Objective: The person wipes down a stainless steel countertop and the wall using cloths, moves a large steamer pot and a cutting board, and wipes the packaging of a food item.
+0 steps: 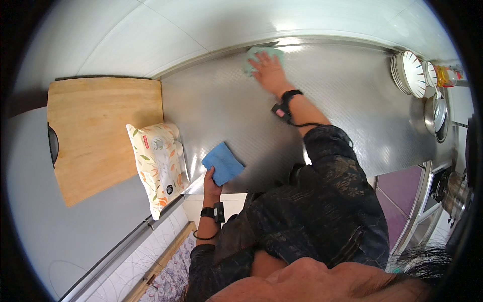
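My right hand (pixel 271 73) is spread flat over a pale green cloth (pixel 279 54), pressing it against the far side of the metal countertop (pixel 234 102), close to the wall. The hand and cloth look slightly blurred. Nearer to me, my left hand (pixel 212 185) grips a folded blue cloth (pixel 224 163) by its lower left side, thumb on top. This cloth is over the counter's front part; whether it touches the surface I cannot tell. Each wrist wears a black band with a small device.
A wooden cutting board (pixel 105 124) and a printed pack of tissues (pixel 160 166) lie on the left. Stacked bowls (pixel 409 73), a metal basin (pixel 430 117) and a yellowish container (pixel 445 76) stand at the right end. The wall (pixel 226 22) bounds the counter's back.
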Demonstrator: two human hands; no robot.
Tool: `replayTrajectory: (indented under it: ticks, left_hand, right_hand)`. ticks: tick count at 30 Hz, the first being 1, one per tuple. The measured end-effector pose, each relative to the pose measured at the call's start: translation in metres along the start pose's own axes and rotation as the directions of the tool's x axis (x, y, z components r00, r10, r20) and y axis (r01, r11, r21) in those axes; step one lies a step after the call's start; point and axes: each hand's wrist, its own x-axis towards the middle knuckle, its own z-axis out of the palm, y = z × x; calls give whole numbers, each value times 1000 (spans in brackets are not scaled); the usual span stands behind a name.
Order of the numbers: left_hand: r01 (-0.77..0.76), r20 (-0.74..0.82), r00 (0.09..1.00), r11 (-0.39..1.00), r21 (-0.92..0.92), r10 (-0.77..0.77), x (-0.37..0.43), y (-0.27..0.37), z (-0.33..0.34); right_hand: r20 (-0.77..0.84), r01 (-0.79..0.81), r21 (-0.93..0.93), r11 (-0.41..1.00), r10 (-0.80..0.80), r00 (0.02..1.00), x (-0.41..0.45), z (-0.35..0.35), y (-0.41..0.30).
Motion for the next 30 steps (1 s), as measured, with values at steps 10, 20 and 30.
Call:
replayTrajectory:
  ticks: [10, 20, 30]
  left_hand:
    - [39, 175, 983, 995, 87, -53, -16, 5, 4]
    - [66, 104, 992, 997, 33, -69, -4, -42, 44]
    - [181, 134, 976, 980, -77, -169, -11, 11, 25]
  right_hand:
    - [-327, -646, -151, 748, 579, 747, -164, -90, 99]
    - [33, -280, -102, 955, 284, 958, -116, -13, -39]
    - [153, 236, 82, 968, -246, 957, -142, -28, -97]
